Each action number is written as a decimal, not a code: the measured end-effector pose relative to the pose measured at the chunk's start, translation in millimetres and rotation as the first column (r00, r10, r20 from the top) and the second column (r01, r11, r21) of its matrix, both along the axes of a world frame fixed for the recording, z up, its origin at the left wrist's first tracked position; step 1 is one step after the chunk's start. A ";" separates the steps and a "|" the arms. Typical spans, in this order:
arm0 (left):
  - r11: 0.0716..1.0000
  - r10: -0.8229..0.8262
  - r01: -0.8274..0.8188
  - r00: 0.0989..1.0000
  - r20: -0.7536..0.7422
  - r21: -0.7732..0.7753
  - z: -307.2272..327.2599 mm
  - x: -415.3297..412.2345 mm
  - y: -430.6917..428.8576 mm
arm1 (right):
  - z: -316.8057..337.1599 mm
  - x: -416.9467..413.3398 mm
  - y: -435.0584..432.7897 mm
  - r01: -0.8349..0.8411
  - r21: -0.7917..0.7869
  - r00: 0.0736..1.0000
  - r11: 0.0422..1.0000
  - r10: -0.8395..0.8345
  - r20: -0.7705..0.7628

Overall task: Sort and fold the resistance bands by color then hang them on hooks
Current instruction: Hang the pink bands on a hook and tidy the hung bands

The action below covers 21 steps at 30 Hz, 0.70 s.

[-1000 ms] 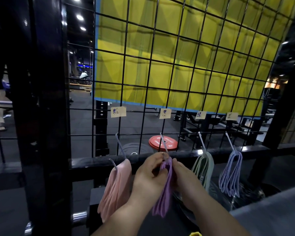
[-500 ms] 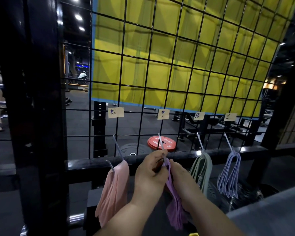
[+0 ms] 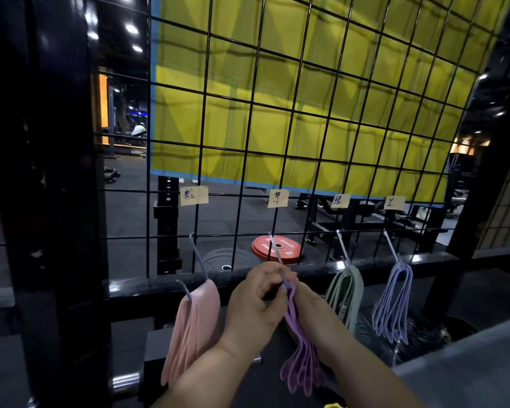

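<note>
Head view: four tan paper labels (image 3: 194, 195), their handwritten characters unreadable, hang on a black wire grid (image 3: 306, 113) above four metal hooks (image 3: 342, 248). The left hand (image 3: 256, 301) and right hand (image 3: 309, 304) both pinch the top of the bunched purple rubber bands (image 3: 299, 369) at the second hook (image 3: 276, 251), between pink bands (image 3: 195, 328) and green bands (image 3: 346, 295); lavender bands (image 3: 393, 304) hang on the last hook. The white lettering on a red weight plate (image 3: 289, 248) is illegible.

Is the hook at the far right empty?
No, a bundle of pale blue bands hangs from the far-right hook on the wire grid.
</note>
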State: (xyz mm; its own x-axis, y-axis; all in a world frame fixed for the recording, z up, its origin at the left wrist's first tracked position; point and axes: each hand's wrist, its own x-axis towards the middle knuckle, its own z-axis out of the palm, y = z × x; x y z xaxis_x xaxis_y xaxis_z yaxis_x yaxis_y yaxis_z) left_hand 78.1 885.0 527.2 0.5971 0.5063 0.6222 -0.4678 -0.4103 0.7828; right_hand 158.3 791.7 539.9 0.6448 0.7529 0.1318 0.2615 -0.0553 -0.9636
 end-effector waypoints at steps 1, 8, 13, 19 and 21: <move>1.000 -0.017 0.017 1.000 0.000 -0.006 0.2 -0.5 1.1 | -0.7 -1.0 1.1 0.032 0.021 0.999 0.999 -0.032 -0.006; 0.999 -0.032 0.031 0.999 -0.004 -0.024 -0.1 -3.6 4.1 | -4.0 -12.8 2.6 0.209 0.192 0.967 0.959 -0.231 0.103; 0.996 0.029 -0.028 1.000 0.010 -0.086 -3.2 -2.3 -0.1 | -2.1 -16.0 2.6 0.195 0.203 0.971 0.960 -0.217 0.097; 0.974 0.044 -0.036 0.999 0.031 -0.224 2.3 -1.0 -10.3 | -5.6 -12.8 4.2 0.221 0.131 0.962 0.967 -0.238 0.135; 0.953 0.023 -0.009 0.999 0.045 -0.303 3.9 0.0 -13.4 | -4.9 -12.8 4.1 0.212 0.129 0.965 0.969 -0.229 0.128</move>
